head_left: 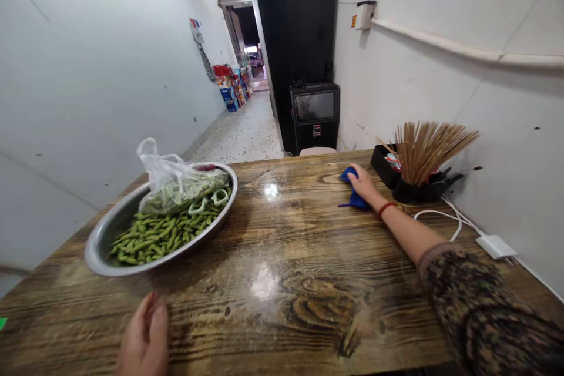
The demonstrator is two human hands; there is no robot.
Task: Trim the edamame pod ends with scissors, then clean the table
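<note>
My right hand [362,183] is at the far right part of the wooden table [282,258], closed over a blue cloth [358,200] that lies bunched on the surface. A red bracelet [386,208] circles that wrist, below a camouflage sleeve. At the near edge, my left hand [145,335] is held edge-on with its fingers stretched out and nothing seen in it. Just beyond it stands a large metal basin [99,247] of green soybean pods [158,235]. A clear plastic bag [170,179], with more pods in it, rests on top, next to pale green scissor-like handles [207,202].
Beyond my right hand, a black holder [388,165] with a bundle of thin wooden sticks [425,150] stands by the wall. A white charger [497,245] and cables lie on the table's right side. Past the far edge are a black speaker [315,114] and stacked boxes [231,88].
</note>
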